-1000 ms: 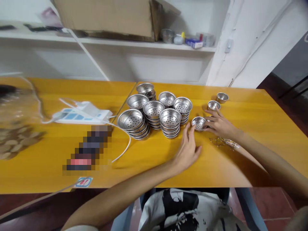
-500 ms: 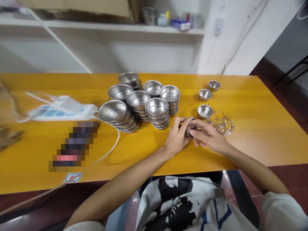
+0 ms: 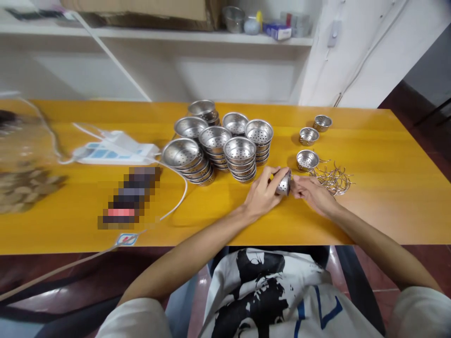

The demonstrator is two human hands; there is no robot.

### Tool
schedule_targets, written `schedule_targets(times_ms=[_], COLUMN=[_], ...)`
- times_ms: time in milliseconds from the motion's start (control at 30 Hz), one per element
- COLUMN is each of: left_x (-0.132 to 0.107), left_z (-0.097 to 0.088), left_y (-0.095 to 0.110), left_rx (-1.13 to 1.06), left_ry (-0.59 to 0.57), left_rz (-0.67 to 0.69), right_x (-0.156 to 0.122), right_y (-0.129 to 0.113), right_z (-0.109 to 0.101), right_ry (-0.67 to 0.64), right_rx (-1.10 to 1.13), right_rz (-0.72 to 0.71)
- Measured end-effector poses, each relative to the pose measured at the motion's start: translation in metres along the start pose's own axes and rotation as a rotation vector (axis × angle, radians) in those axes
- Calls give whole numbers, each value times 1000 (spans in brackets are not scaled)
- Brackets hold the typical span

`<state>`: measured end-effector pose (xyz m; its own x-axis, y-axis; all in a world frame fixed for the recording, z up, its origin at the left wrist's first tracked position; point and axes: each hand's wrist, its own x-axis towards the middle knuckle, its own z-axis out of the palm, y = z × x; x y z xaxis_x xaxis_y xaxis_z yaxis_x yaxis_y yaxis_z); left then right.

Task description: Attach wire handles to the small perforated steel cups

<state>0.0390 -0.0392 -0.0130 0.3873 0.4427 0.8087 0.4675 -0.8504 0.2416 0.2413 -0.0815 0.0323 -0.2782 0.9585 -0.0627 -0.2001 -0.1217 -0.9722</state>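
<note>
My left hand (image 3: 262, 192) grips a small perforated steel strainer cup (image 3: 283, 183), tipped on its side just above the yellow table (image 3: 225, 216). My right hand (image 3: 312, 192) meets the cup's open side, fingers pinched together; what they hold, if anything, is too small to make out. Just right of my hands lies a heap of bent wire clips (image 3: 333, 178). Three more small strainer cups (image 3: 307, 159) stand in a row behind them. Several stacks of larger perforated steel bowls (image 3: 218, 148) sit to the left of my hands.
A white power strip (image 3: 112, 151) with its cord lies at the left, with a blurred dark object (image 3: 128, 197) in front of it. A clear bag of brown pieces (image 3: 21, 183) sits at the far left. Behind the table runs a white shelf (image 3: 158, 35) bearing a cardboard box.
A second ago my hands reached for a small cup by the stacks. They have lifted it, brought it nearer to me and tipped it sideways; my right hand now pinches at its rim.
</note>
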Motion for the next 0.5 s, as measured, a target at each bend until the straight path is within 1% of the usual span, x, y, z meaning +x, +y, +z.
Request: schedule_targets(times_ms=[67,133,167,200,233,267,333,400,433,500], left_x=[4,13,20,30,41,54,84,113,126,145], left_z=[-8,-25,-38,-52,-68,-85,-116,-136,-142,-143], left_y=[10,23,28,30,29,24,1,-34,-52,-85], left_rx=[-33,-59,-61,-51,-29,7,83,147,176,198], left_ry=[11,40,58,78,91,93,61,9,-33,-177], left_rz=[-47,-44,-26,-12,-30,-69,-191,-278,-326,-419], right_x=[-2,-9,-15,-20,-25,-30,-36,-38,-37,-33], right_y=[-13,-34,-44,-54,-61,-65,-63,-50,-42,-31], right_z=[-7,-23,-33,-46,-59,-74,-101,-125,-134,-149], right_ry=[-102,-199,-202,-171,-111,-38,81,123,132,192], right_rx=[69,75,26,-72,-225,-441,-916,-1269,-1401,-1591], right_rz=[15,-44,-114,-201,-287,-355,-405,-414,-416,-423])
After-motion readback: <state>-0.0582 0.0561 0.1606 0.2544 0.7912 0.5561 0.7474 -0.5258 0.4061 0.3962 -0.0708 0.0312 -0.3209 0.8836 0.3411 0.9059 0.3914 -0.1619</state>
